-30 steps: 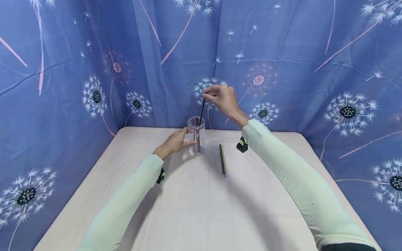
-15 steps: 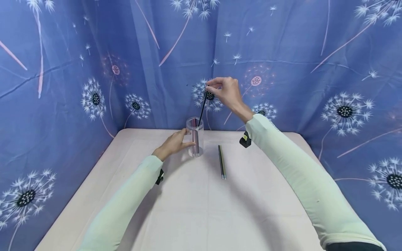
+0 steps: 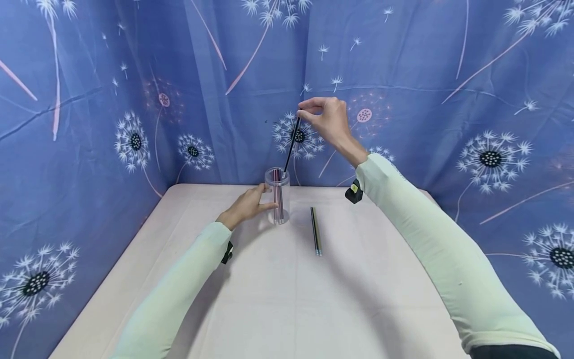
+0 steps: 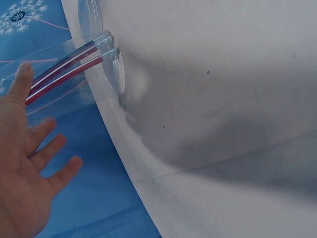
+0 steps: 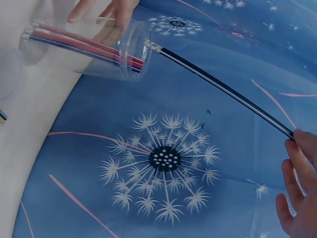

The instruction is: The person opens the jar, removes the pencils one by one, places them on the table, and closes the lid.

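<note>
My right hand [image 3: 331, 119], raised above the table's far edge, pinches the top end of a black pencil [image 3: 293, 142]. This pencil slants down to the mouth of a clear plastic jar [image 3: 286, 202]; in the right wrist view its metal-banded eraser end lies right at the rim. Several red and dark blue pencils [image 5: 81, 47] stand inside the jar. My left hand [image 3: 245, 205] holds the jar from the left, thumb across its near side and some fingers behind it. Its other fingers [image 4: 64, 176] spread beside the jar in the left wrist view.
Two pencils [image 3: 316, 232], one dark and one yellowish, lie side by side on the pale tabletop [image 3: 255, 299], to the right of the jar. A blue curtain [image 3: 251, 119] with dandelion prints hangs close behind the table and along both sides.
My right hand has risen and shifted right, drawing the black pencil up until its lower end is at the jar's mouth. The left hand and jar stay in place.
</note>
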Tool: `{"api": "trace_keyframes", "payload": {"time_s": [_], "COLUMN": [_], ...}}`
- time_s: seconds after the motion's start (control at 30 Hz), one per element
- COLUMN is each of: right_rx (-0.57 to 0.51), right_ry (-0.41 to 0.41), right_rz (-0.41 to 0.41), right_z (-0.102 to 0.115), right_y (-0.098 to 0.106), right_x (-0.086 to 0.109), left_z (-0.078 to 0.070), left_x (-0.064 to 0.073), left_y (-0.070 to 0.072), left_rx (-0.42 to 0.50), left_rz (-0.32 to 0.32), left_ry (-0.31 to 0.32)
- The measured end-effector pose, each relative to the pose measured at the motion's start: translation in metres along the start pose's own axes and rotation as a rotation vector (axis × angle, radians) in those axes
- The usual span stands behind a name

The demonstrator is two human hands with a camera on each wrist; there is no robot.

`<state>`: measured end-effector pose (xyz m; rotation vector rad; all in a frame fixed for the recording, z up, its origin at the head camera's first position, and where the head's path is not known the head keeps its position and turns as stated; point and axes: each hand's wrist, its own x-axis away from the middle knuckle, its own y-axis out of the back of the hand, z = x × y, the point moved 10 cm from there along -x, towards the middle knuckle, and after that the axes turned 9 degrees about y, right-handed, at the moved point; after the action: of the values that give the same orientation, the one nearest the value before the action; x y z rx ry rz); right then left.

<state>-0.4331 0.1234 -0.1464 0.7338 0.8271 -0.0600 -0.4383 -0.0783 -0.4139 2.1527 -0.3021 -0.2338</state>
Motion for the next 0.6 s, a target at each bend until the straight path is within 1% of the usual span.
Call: {"api": "trace_keyframes", "payload": {"time_s": [0.17, 0.33, 0.47, 0.6], "right_rx": [0.002, 0.015, 0.018, 0.013], "right_ry": [-0.013, -0.021, -0.021, -0.052], "right_rz": [0.006, 0.014, 0.034, 0.074], "right_z": [0.000, -0.007, -0.017, -0.034], "right_y": [0.003, 0.004, 0.000, -0.007], "right_x": [-0.001, 0.004, 0.013, 0.025], "left_z": [0.001, 0.004, 0.003, 0.001], "left_x": [-0.002, -0.003, -0.003, -0.003], "left_y": [0.000, -0.001, -0.001, 0.000], "left_rx": [-0.012, -0.017, -0.021, -0.027], "left_rz": [-0.003, 0.000, -0.003, -0.009], "left_ry": [0.005, 0.017, 0.009, 0.000]}}
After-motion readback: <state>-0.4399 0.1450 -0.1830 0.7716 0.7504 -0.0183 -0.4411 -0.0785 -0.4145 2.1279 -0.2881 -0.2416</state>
